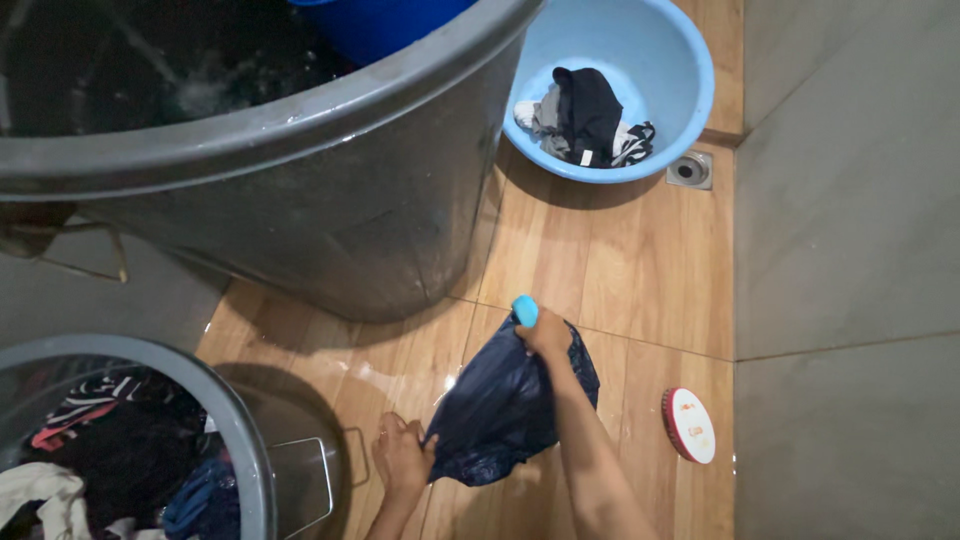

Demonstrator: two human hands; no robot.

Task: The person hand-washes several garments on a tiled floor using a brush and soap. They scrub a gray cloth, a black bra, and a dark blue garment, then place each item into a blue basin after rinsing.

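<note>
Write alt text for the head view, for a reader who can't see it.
Two bare hands work a dark blue garment on a wet wood-look floor: the left hand grips its lower edge, the right hand presses a light blue bar of soap onto it. Around them stand a large grey water barrel, a grey bucket of clothes, a light blue basin and a round brush.

I see a navy garment (505, 405); light-blue soap bar (525, 311); red-rimmed white brush (689, 425). Pale-blue basin (680, 90); grey drum (330, 220); wood-grain floor (620, 260).
</note>
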